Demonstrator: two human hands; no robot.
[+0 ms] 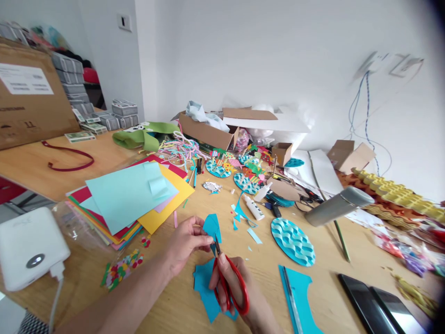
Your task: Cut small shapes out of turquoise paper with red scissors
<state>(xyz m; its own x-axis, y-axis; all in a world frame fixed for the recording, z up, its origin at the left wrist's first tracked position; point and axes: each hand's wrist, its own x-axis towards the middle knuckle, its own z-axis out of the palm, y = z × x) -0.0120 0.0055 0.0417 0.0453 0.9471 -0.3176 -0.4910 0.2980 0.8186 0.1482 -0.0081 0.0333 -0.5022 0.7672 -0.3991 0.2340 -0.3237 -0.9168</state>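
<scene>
The left hand (189, 239) pinches a small blue paper (211, 226) between thumb and fingers, up off the table (264, 287). The right hand (232, 280) is wrapped around the red scissors (242, 279), thumb and fingers at the loops, blades meeting the paper's lower part; how far the blades are parted is hard to tell.

The main risk is to the left fingertips, which sit right by the blades: a hurried squeeze could nick one. The paper is thin and seems held on one side only, so it could bend or twist and send a cut astray. The blue card (205, 280) lies beneath the right hand, and a dropping wrist could crease or shift it.

Bare wood gives room to the right, as far as the wavy oval (293, 242) and the blue sheet (306, 301). On the left, the paper dots (123, 269) lie near the forearm and could scatter under a sweep; the coloured sheets (128, 190) limit reach beyond. The table's near edge by the hands is out of view.
</scene>
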